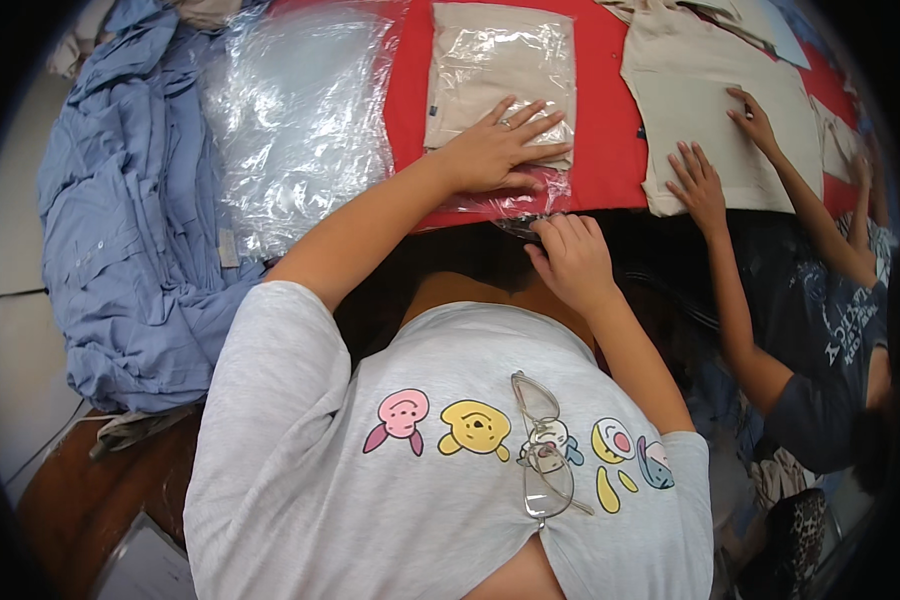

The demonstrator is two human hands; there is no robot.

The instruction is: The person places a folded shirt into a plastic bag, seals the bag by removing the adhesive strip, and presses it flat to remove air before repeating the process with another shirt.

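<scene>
A folded beige garment lies in a clear plastic bag on the red tabletop in front of me. My left hand rests flat on its near part, palm down with fingers spread and a ring on one. The near end of the plastic bag hangs crumpled past the table's front edge. There my right hand has its fingers curled and closed on the plastic; the fingertips are partly hidden.
Clear plastic bags are stacked to the left, beside a heap of blue garments. At the right, a co-worker's hands lie on a beige garment on the red tabletop. Eyeglasses hang from my shirt.
</scene>
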